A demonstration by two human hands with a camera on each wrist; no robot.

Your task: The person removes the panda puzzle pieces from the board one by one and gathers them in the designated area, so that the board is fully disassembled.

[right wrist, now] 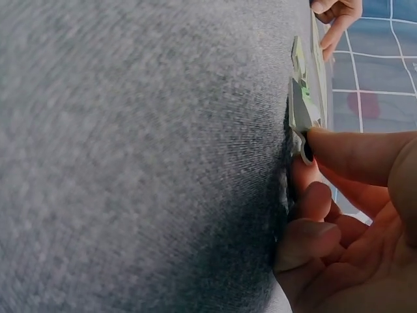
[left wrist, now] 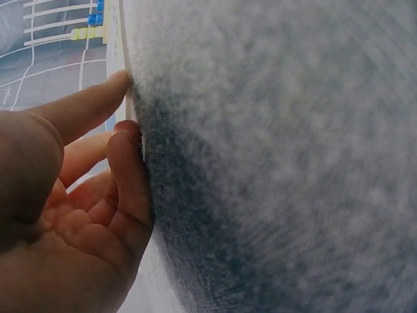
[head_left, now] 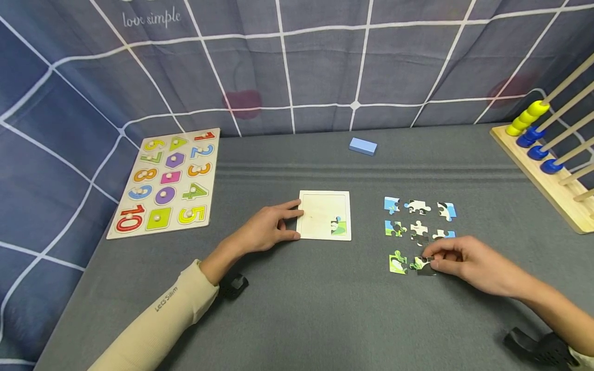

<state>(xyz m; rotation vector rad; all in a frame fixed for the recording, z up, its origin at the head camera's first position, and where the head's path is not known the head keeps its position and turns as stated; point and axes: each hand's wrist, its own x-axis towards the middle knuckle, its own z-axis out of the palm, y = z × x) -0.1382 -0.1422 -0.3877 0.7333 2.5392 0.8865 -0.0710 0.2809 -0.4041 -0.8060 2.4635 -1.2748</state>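
My left hand (head_left: 263,230) rests at the left edge of a square wooden puzzle tray (head_left: 320,212), its thumb and fingers touching the rim. One green and white jigsaw piece (head_left: 341,228) lies in the tray's lower right corner. Farther right, my right hand (head_left: 471,265) pinches a green, white and black jigsaw piece (head_left: 422,264) by its right side, between thumb and fingertip. In the right wrist view that piece (right wrist: 300,114) stands slightly tilted, close over the cloth. Beside it lies a green corner piece (head_left: 397,263); other loose pieces (head_left: 418,207) form rows behind.
A number puzzle board (head_left: 178,178) with knobbed shapes lies at the left. One blue block (head_left: 363,146) sits near the back curtain (head_left: 320,67). At the far right stands a wooden bead rack (head_left: 540,178) with upright rods. Grey cloth (head_left: 315,299) covers the table.
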